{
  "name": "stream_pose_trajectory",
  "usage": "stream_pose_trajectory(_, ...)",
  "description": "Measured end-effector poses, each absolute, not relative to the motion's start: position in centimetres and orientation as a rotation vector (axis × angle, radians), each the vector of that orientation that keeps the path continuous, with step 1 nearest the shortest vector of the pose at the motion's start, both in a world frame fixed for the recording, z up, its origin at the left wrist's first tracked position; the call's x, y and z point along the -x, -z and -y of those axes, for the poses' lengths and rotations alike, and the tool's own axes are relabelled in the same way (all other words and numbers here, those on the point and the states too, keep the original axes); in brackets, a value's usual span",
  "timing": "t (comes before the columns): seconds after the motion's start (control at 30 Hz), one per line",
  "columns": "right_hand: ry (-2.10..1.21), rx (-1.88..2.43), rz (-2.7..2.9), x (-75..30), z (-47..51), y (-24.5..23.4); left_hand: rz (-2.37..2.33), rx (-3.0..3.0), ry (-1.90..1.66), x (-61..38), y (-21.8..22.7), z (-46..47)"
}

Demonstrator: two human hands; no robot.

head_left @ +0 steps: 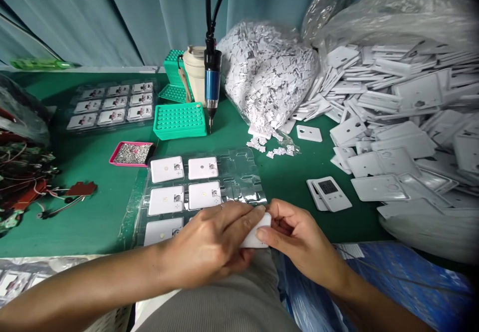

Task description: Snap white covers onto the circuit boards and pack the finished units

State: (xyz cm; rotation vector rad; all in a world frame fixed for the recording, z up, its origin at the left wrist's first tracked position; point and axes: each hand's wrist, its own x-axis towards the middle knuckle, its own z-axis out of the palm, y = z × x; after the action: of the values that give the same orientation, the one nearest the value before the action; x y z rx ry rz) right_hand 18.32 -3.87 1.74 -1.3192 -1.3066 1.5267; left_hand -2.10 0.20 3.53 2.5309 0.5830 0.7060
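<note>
Bench (93,197): green, before blue curtain (112,23)
Screwdriver (212,85): one
Far tray (101,129): nine units (112,116)
Left hand (219,235), right hand (305,240): grasping one case (253,240)

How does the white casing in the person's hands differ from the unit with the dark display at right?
The white casing is held between the left hand and right hand; the display unit lies untouched, overlapping another white piece.
Fingers cover much of the white casing, while the display unit's face is unobstructed.
The display unit shows a dark screen; none shows on the casing's visible part.
Both are white with rounded corners.
</note>
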Motion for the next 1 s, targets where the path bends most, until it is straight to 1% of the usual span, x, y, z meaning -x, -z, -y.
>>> stream_pose_trajectory(0.07,-1.476,1.311,1.333,-18.5,3.9,-1.9,-0.617,-2.368,-0.666,2.4,-3.8,-0.1)
stream_pose_trajectory(0.17,-1.244,1.367,1.427,-18.9,3.9,-2.1,-0.731,-2.050,-0.592,2.6,-4.2,-0.2)
stream_pose_trajectory(0.27,-1.114,1.393,1.534,-19.2,3.4,-1.9,-0.818,-1.864,-0.592,2.7,-3.8,-0.5)
stream_pose_trajectory(0.4,-0.840,1.528,1.577,-19.8,3.1,-0.6,-0.882,-2.102,-0.648,3.1,-2.7,-1.0)
stream_pose_trajectory(0.5,-0.665,1.498,1.648,-20.1,4.7,0.4,-0.855,-2.312,-0.576,3.5,-2.3,-1.1)
stream_pose_trajectory(0.67,-0.318,1.327,2.274,-19.1,7.4,1.9,-0.830,-2.425,-0.430,3.7,-2.5,-1.0)
stream_pose_trajectory(0.73,-0.214,1.327,2.323,-18.5,7.3,2.5,-0.846,-2.433,-0.395,3.6,-2.5,-1.1)
stream_pose_trajectory(0.9,-0.199,1.192,2.134,-18.7,7.6,2.9,-0.858,-2.426,-0.452,4.3,-2.8,-1.0)
stream_pose_trajectory(0.93,-0.233,1.146,2.081,-18.9,8.2,3.0,-0.874,-2.419,-0.484,4.7,-2.9,-1.0)
stream_pose_trajectory(1.0,-0.436,1.112,2.048,-19.0,9.6,3.7,-0.917,-2.408,-0.560,5.7,-3.3,-0.8)
